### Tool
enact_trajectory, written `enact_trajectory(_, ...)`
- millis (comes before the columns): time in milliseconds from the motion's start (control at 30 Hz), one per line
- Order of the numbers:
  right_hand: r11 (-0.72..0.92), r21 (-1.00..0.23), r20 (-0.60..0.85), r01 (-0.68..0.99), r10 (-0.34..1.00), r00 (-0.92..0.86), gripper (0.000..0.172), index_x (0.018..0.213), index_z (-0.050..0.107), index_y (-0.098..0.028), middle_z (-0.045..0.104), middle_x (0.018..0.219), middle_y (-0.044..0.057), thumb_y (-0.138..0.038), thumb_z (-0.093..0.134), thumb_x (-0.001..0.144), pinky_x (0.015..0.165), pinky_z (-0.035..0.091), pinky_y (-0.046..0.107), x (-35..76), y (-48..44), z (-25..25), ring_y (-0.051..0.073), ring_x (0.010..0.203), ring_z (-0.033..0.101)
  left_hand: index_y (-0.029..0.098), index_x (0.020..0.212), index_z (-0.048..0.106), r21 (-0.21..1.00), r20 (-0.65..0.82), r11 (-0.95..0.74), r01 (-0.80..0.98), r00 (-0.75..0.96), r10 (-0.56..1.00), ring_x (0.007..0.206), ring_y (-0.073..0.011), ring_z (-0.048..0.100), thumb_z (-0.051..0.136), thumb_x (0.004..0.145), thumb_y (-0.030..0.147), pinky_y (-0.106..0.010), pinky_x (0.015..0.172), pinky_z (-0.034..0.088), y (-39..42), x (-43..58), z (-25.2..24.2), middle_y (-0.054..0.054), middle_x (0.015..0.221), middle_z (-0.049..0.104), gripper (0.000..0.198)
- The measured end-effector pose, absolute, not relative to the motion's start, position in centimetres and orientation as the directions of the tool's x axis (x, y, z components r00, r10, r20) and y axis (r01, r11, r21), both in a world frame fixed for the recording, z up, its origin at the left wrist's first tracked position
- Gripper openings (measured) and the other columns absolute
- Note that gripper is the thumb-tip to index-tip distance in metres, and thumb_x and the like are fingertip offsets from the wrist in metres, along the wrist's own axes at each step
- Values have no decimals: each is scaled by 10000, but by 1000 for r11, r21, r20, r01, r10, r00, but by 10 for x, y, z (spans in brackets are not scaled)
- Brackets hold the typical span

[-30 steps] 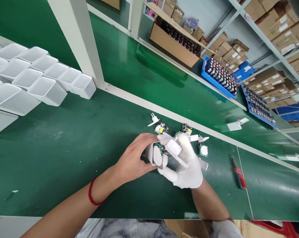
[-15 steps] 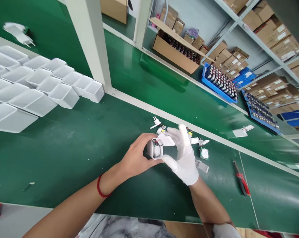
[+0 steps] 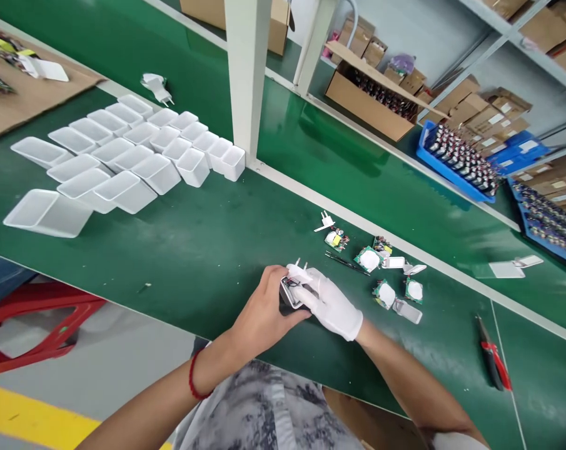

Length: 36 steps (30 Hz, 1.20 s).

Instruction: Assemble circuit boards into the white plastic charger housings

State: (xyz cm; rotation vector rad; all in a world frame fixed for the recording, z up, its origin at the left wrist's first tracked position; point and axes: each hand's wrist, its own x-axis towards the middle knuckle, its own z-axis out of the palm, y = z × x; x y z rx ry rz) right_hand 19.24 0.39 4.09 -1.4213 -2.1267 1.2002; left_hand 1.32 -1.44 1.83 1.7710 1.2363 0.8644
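My left hand [image 3: 259,306], bare with a red cord at the wrist, is wrapped round a small white plastic charger housing [image 3: 284,294]. Dark wires [image 3: 289,282] show in its open end. My right hand [image 3: 329,303], in a white glove, has its fingers over that opening, gripping a white plug cover [image 3: 302,265] whose metal prongs point away from me. The fingers hide most of the cover. Beyond both hands, several circuit boards [image 3: 369,259] with white round pads lie on the green bench, beside dark tweezers [image 3: 347,262] and loose plug covers [image 3: 407,310].
Rows of white housings [image 3: 123,187] stand at the left on the bench [image 3: 202,250]. Red-handled pliers [image 3: 493,359] lie at the right. A post [image 3: 247,81] rises behind. Blue trays [image 3: 456,159] of parts sit farther back, and a red stool [image 3: 39,325] is at lower left.
My view has swung left. The right hand's fingers have closed in over the housing's mouth, bringing the plug cover with them. My left hand still holds the housing, now tilted differently.
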Motion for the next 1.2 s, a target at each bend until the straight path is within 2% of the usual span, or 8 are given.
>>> enact_trajectory(100,158,-793,-193,588,851,-488,316,1225,615,-212,600,963,67,-350,456,990,805,506,334,190,6,45,187,867,608,214,1287,477,915,96,-223,336,357,929,1076,-235,622,673,846,297,-381,920,537,-12,-4,22,-112,1202,583,490)
enact_trajectory(233,191,-750,-213,633,837,-505,335,1215,630,-226,630,924,51,-400,447,996,759,513,316,194,6,51,174,805,624,208,1296,551,912,12,-163,376,372,928,832,-175,644,530,934,354,-304,732,565,2,-12,25,-85,1096,627,391)
enact_trajectory(433,153,-496,-41,855,979,-200,387,1291,604,-165,633,1209,156,-319,447,972,895,538,436,225,-1,51,264,1000,654,208,1238,615,919,-29,-140,369,416,909,603,-137,564,524,920,401,-263,553,505,7,-4,19,-30,854,623,383)
enact_trajectory(533,157,-448,-29,880,981,-190,380,1287,615,-190,642,1215,141,-329,460,969,890,552,417,233,-7,50,257,1013,660,202,1031,669,914,-50,-125,387,412,910,554,-128,521,517,924,417,-235,495,452,4,-2,21,10,705,533,283)
enact_trajectory(667,288,-417,-103,862,928,-359,443,1335,576,-169,648,1225,148,-393,415,988,889,548,401,226,-16,47,260,1061,647,196,788,620,922,-42,-128,365,425,904,547,-115,522,506,936,429,-207,454,431,0,3,22,-3,739,512,298)
enact_trajectory(867,278,-392,-73,877,941,-330,420,1296,616,-207,719,1055,95,-410,424,982,744,541,344,243,-20,55,226,884,681,225,888,629,927,1,-163,338,431,902,556,-115,552,559,912,418,-195,442,454,-7,3,10,-20,850,581,206)
enact_trajectory(1067,-237,-582,190,778,890,413,357,1199,683,-222,709,783,30,-386,490,947,734,547,347,311,-49,77,191,714,663,238,977,654,922,14,-186,339,451,893,569,-118,542,565,909,390,-206,465,460,-5,4,6,-22,913,631,189)
enact_trajectory(1200,-56,-719,21,693,995,102,350,1236,640,-202,704,944,66,-359,523,946,787,548,350,290,-57,65,166,758,652,224,996,674,940,-23,-143,308,479,878,619,-119,569,514,943,379,-207,512,474,-6,12,14,-31,935,623,228)
